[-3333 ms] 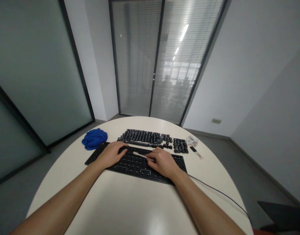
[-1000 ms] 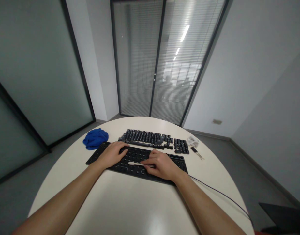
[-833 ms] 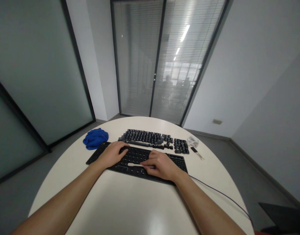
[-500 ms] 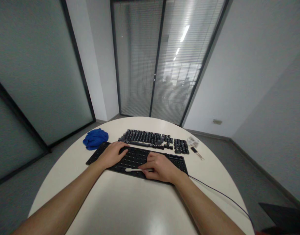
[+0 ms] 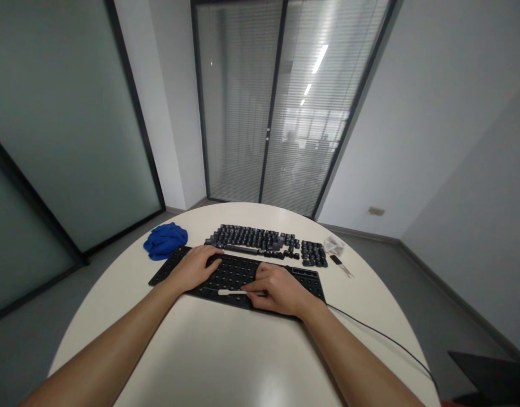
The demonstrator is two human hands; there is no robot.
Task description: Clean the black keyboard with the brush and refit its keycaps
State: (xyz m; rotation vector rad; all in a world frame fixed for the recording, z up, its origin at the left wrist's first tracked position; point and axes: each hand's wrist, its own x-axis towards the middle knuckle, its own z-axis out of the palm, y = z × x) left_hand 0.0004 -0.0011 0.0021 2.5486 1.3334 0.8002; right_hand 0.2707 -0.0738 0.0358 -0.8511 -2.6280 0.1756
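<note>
a black keyboard base [image 5: 230, 276], its keycaps removed from the part in view, is set at a slant on a round cream table [image 5: 217, 350]. across its left part the left hand [image 5: 196, 267] is laid palm down, the thumb spread away from the fingers; whether the far edge is pressed by the fingertips cannot be told. by the right hand [image 5: 273, 286] a slim white stick [image 5: 229, 293] is pinched between thumb and fingers, its blunt, widened end pointed left over the near part of the base. beyond the base, loose dark keycaps [image 5: 251, 236] are laid out in rows, with a long bar key [image 5: 242, 249] placed along their near side and a separate block of keycaps [image 5: 313, 254] to the right. farther right, crumpled clear plastic [image 5: 334, 245] and a small black-ended tool [image 5: 336, 260] are left near each other. a bunched blue cloth [image 5: 165, 241] is placed by the base's far left corner. a thin cable [image 5: 376, 329] is trailed rightward over the table.
</note>
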